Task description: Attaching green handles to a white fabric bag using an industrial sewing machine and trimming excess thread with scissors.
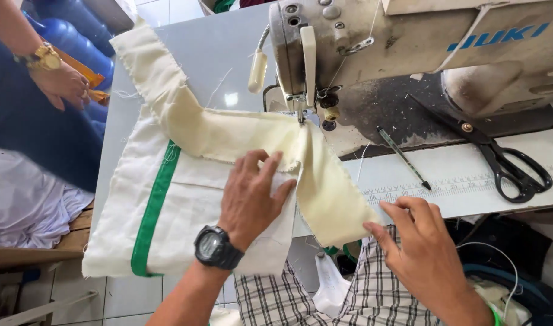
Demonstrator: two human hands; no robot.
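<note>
Cream fabric strip (228, 136) runs under the needle of the sewing machine (361, 42), over a white panel with a green stripe (152, 208). Left hand (252, 196) lies spread, pressing the layers flat; right hand (418, 244), fingers extended, steadies the strip's free end. Scissors (505, 163) lie nearby.

Matt cream cloth (228, 136) with frayed, rough edges lies over white fabric (186, 205) with a smooth green band (152, 205); the sewing machine (409, 42) is worn, grimy painted metal, the scissors (499, 160) glossy black.
</note>
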